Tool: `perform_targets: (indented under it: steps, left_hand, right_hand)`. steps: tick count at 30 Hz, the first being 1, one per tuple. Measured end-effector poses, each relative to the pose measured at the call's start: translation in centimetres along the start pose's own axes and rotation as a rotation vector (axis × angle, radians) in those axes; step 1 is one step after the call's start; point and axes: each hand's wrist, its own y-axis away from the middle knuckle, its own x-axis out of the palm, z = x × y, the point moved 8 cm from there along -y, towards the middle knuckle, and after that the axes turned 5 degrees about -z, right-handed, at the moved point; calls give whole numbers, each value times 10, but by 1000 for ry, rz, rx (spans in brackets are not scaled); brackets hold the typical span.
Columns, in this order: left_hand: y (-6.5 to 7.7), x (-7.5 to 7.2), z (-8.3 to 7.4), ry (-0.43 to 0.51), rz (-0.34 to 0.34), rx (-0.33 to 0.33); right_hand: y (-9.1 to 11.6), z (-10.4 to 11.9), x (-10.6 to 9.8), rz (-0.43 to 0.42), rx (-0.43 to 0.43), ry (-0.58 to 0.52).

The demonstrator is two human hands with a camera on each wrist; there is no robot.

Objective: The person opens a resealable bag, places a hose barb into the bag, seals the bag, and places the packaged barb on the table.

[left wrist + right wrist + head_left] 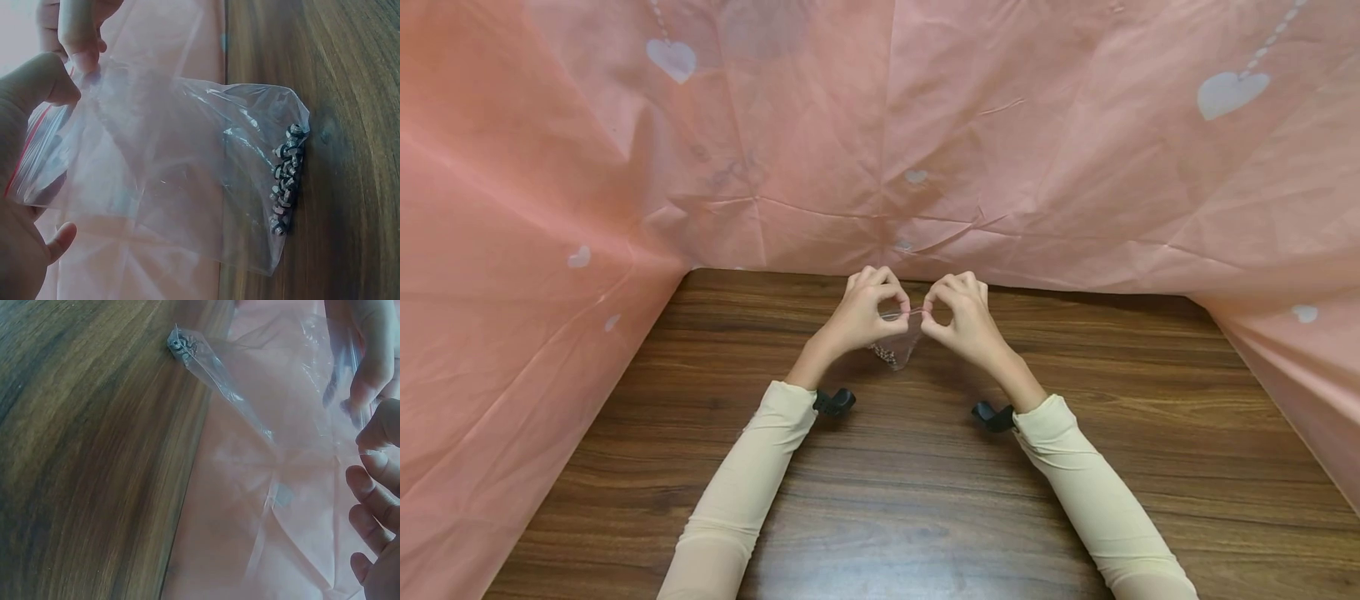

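Note:
A clear zip-lock bag [169, 169] with a red line along its mouth hangs between the two hands, over the far part of the table. Several small metal pieces [289, 178], like little nuts or bolts, lie gathered along its bottom. My left hand [862, 310] pinches the bag's mouth between thumb and forefinger. Opposite it, my right hand [964, 321] pinches the other end of the mouth, its thumb and forefinger bent into a ring. In the right wrist view, the right hand's remaining fingers [369, 528] curl loosely below the pinch.
A dark wood-grain table [895, 492] spreads beneath both arms. Pink cloth [820, 150] printed with white hearts hangs along the table's back edge and both sides. Black straps [835, 402] sit at the wrists, over cream sleeves [737, 483].

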Motion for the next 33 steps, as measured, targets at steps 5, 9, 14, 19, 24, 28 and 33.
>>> perform_targets:
  steps: [5,9,14,19,24,28,33]
  left_hand:
    - [0,-2,2,2,-2,-10]
    - [0,-4,3,5,-8,-13]
    - [0,-6,6,7,-14,-9]
    - [0,-6,7,17,0,-25]
    - [1,-8,8,20,-6,-22]
    - [0,-10,7,20,-15,-17]
    - [0,-12,7,16,-14,-17]
  right_hand:
    - [0,-2,0,-1,4,-13]
    - [-1,-2,-1,-4,5,-22]
    - [-1,-3,-3,-3,11,-27]
    - [-1,-4,-3,-7,12,-27]
    - [-1,-5,-4,-14,5,-23]
    - [-1,-6,-4,-13,8,-25]
    - [-1,-7,-5,-9,13,-26]
